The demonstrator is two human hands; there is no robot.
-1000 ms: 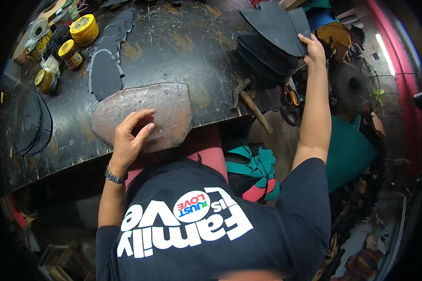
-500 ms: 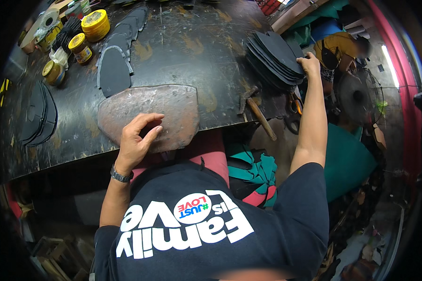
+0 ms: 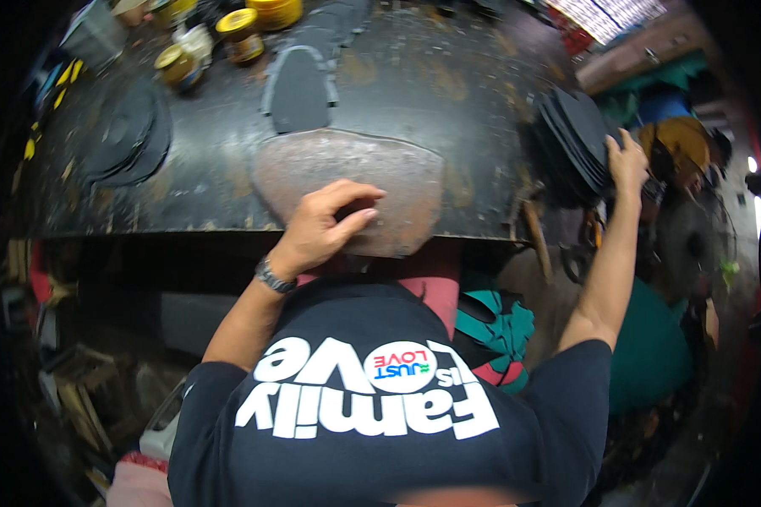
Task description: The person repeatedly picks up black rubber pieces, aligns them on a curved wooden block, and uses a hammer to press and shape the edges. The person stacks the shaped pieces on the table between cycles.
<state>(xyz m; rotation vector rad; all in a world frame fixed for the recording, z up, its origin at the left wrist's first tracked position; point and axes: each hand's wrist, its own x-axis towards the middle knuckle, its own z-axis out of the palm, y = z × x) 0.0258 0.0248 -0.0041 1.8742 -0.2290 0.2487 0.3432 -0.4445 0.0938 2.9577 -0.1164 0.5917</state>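
Observation:
My left hand (image 3: 334, 221) hovers over a flat brownish stone slab (image 3: 397, 177) at the table's front edge, fingers curled, thumb and forefinger apart with nothing between them. Far to the right, my right hand (image 3: 627, 165) is at the outer edge of a stack of dark sole-shaped pieces (image 3: 571, 148). Its fingers look spread and hold no piece that I can see; blur hides whether they touch the stack. Beyond the slab lies a dark sole-shaped piece (image 3: 301, 93) with a grey tabbed border, first of an overlapping row running away from me.
A hammer (image 3: 536, 232) lies over the front edge of the black table (image 3: 220, 194), beside orange-handled scissors (image 3: 598, 230). More dark pieces (image 3: 131, 139) are piled at left, below yellow-lidded jars (image 3: 241, 38). Green scraps (image 3: 503, 329) hang below; another person (image 3: 681, 144) is at right.
The view has swung left, so the table and its things sit further right. My right hand's fingers have lifted and spread at the stack; my left hand stays curled over the slab.

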